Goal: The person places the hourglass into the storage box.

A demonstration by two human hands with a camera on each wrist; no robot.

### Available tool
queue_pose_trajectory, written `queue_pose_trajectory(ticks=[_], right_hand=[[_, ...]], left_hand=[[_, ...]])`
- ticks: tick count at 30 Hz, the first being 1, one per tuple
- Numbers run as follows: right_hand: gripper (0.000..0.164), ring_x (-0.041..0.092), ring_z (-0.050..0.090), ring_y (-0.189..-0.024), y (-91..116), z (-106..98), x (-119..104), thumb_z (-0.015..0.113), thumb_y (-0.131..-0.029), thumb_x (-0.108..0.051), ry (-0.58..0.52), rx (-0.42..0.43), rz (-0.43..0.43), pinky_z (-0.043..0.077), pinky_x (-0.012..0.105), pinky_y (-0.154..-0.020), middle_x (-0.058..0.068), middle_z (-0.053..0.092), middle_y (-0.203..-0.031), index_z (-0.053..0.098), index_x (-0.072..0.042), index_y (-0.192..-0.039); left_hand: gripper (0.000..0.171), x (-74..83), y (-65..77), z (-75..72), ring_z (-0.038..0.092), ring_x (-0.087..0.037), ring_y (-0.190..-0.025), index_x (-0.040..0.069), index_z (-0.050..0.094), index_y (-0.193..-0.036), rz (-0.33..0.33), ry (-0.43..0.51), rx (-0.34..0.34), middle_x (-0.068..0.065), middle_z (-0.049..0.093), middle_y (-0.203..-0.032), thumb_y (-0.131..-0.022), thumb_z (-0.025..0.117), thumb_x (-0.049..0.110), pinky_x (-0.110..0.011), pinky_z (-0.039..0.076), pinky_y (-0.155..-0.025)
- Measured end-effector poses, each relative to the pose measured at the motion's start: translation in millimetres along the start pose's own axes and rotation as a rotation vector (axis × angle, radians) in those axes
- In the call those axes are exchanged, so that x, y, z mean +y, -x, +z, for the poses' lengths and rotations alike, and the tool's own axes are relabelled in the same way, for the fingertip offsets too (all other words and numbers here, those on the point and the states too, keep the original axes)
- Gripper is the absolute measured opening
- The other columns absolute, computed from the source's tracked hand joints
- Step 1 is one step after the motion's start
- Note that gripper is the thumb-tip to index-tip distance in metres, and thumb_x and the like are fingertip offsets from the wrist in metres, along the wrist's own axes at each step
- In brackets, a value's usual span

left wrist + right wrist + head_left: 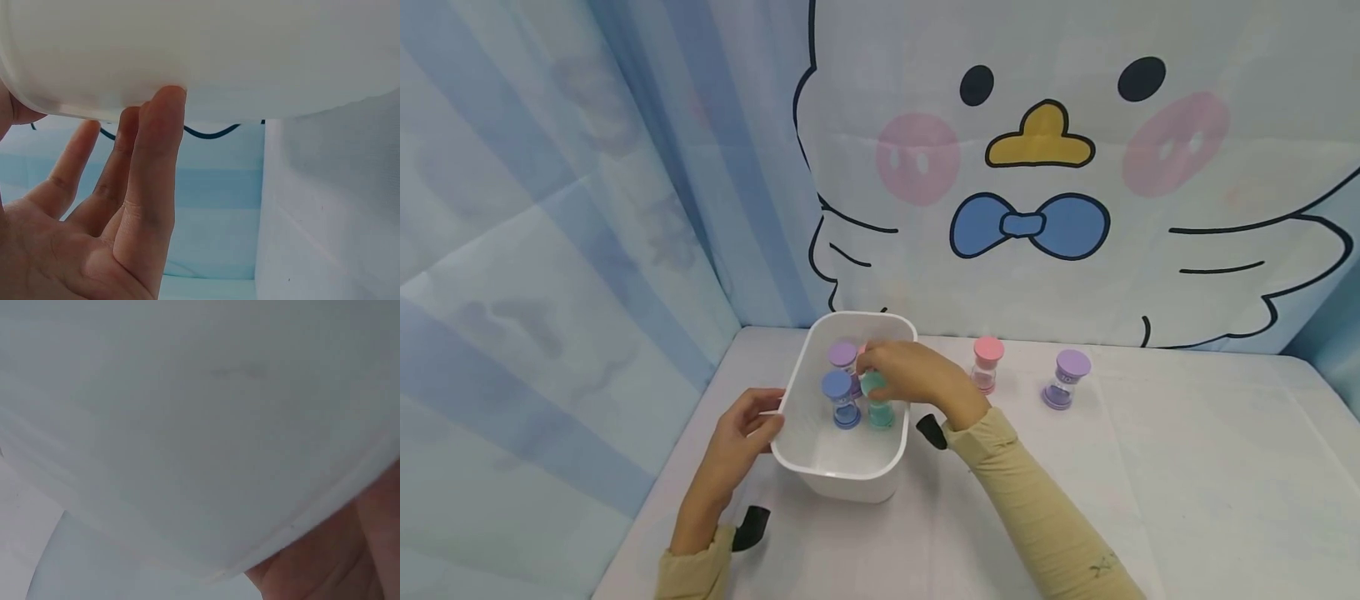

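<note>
A printed curtain (1045,292) hangs behind the white worktop (1187,467). There stands a white bin (850,487). The left hand (737,437) holds its rim; inside, the right hand (921,373) pinches a green timer (881,412), near a blue timer (843,403), a purple timer (842,355) and a partly hidden pink timer (862,349). Another pink timer (986,367) and another purple timer (1065,380) stand outside, rightwards.

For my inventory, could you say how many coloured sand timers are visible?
6. In the white plastic box: purple timer, blue timer, green timer, partly hidden pink timer. On the white table: second pink timer, second purple timer. The right hand may hide more.
</note>
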State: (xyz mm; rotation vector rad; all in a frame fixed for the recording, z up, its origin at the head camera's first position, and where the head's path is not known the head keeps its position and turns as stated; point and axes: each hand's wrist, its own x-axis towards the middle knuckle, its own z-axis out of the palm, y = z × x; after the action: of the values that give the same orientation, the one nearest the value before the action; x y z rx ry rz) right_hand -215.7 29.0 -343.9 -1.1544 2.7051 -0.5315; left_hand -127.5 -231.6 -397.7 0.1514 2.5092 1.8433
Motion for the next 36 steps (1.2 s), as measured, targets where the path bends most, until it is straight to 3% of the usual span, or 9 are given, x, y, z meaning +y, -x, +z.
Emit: queue_pose_trajectory(ticks=[7,16,24,36], right_hand=[[0.033,0.016,0.057,-0.100,7,-11,-4,0.073,-0.079,-0.018,-0.021,0.051,-0.034,0.047,0.029,-0.087,0.003,0.061,-0.109,0.065,-0.012,-0.110],[0.044,0.012,0.051,-0.109,18,-13,-3,0.072,-0.080,-0.020,0.027,0.121,-0.019,0.044,0.029,-0.092,0.001,0.054,-0.120,0.058,-0.014,-0.121],[0.043,0.011,0.049,-0.109,32,-16,7,0.073,-0.079,-0.020,0.104,0.189,-0.033,0.045,0.026,-0.089,-0.002,0.052,-0.119,0.058,-0.012,-0.119],[0.036,0.013,0.050,-0.107,49,-20,26,0.072,-0.079,-0.017,0.105,0.254,-0.011,0.045,0.027,-0.090,-0.001,0.054,-0.114,0.060,-0.014,-0.113]], left_hand=[[0.036,-2.3,-0.1,-0.4,0.056,-0.029,-0.106,0.014,0.049,-0.125,0.011,0.007,-0.002,-0.012,0.053,-0.124,-0.091,0.058,0.021,-0.034,0.053,-0.070],[0.036,-0.2,2.1,-4.8,0.057,-0.029,-0.104,0.013,0.049,-0.124,0.029,-0.016,0.003,-0.011,0.054,-0.122,-0.091,0.059,0.024,-0.033,0.053,-0.069],[0.037,0.8,2.7,-3.6,0.057,-0.028,-0.104,0.013,0.050,-0.123,0.036,-0.021,0.002,-0.010,0.054,-0.122,-0.091,0.059,0.026,-0.033,0.053,-0.070],[0.036,-1.9,0.8,-0.4,0.057,-0.028,-0.104,0.013,0.050,-0.123,0.037,-0.009,-0.001,-0.010,0.054,-0.122,-0.090,0.059,0.025,-0.033,0.053,-0.070]])
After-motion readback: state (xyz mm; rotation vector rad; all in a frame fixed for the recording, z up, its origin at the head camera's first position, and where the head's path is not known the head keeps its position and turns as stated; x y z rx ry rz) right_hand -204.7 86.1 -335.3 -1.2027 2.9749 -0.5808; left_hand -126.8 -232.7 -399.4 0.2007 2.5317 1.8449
